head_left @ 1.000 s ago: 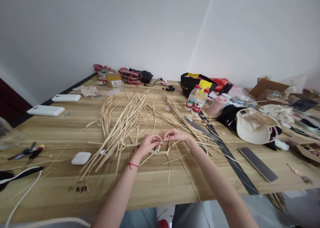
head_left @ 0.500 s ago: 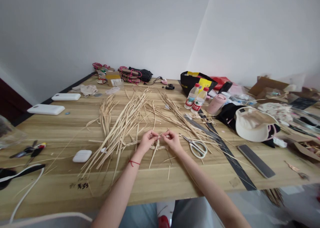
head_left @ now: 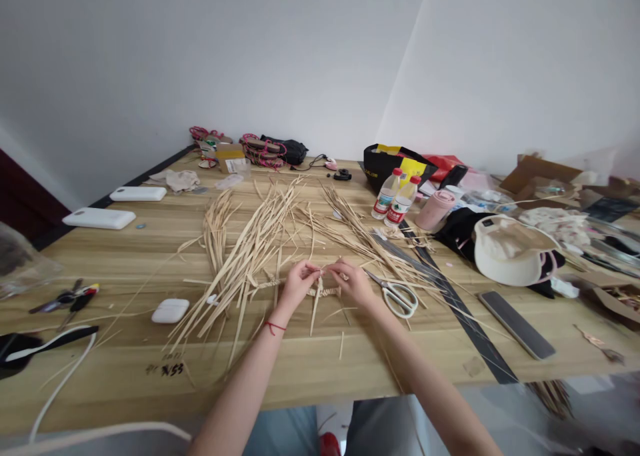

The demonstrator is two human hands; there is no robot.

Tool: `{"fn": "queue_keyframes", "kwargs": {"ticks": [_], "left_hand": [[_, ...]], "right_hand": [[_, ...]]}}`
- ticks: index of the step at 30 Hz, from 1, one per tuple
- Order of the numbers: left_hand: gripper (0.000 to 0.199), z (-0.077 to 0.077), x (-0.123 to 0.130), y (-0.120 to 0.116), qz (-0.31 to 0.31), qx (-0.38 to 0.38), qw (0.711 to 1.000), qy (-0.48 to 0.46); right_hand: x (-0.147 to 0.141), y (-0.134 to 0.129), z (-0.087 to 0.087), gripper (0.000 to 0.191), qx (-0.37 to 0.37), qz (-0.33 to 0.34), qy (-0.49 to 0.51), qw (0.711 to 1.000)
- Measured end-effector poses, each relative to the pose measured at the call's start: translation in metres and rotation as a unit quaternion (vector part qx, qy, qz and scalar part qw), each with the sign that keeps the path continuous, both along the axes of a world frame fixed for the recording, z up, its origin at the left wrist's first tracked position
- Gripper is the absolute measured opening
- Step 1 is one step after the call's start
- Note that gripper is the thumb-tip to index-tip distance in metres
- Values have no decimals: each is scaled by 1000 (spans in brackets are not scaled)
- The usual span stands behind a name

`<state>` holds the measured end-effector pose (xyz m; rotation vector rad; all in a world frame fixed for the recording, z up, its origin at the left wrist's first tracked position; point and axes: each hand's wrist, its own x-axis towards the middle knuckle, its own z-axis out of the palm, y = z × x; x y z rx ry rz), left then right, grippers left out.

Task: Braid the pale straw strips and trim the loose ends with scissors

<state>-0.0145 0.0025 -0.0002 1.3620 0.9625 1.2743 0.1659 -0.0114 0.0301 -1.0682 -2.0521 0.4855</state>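
Observation:
My left hand [head_left: 300, 282] is closed in a pinch on a braided straw strip [head_left: 327, 291], with a red string round the wrist. Thumb and finger of my right hand [head_left: 353, 281] are pinched together close beside it, on a thin straw strand at the braid's upper edge. My fingers partly hide the braid, and a loose straw end [head_left: 315, 313] hangs down from it. Just right of my right hand lie white-handled scissors [head_left: 399, 298]. A large spread of loose straw strands [head_left: 255, 236] covers the table behind and left of my left hand.
More straw [head_left: 365, 229] lies behind my right hand. Two water bottles [head_left: 393, 201], a pink cup [head_left: 435, 209], a cream cap [head_left: 513, 251] and a grey flat bar [head_left: 517, 325] are on the right. A white case [head_left: 171, 311] and pliers-like tools [head_left: 73, 299] lie left.
My right hand has drawn slightly away from my left, its fingers now flatter over the strand. The whole view has shifted a little. My left hand keeps its pinch.

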Motion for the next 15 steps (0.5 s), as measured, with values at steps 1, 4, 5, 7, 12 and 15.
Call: {"fn": "queue_keyframes", "kwargs": {"ticks": [1,4,5,7,12,15], "left_hand": [[23,1,0,0,-9,4,1000,4],[26,4,1,-2,-39,14,999,23],[26,5,1,-3,-45,17,998,28],[25,5,2,-4,-52,20,998,32],[22,6,2,-4,-57,18,998,26],[22,6,1,-4,-52,12,998,30]], "right_hand": [[5,4,8,24,-15,34,-9,999],[18,18,32,24,-51,116,-41,991],[22,22,38,24,-64,137,-44,988],[26,30,48,25,-88,172,-52,980],[29,39,56,30,-166,201,-54,964],[29,41,54,32,-218,172,-13,960]]}}
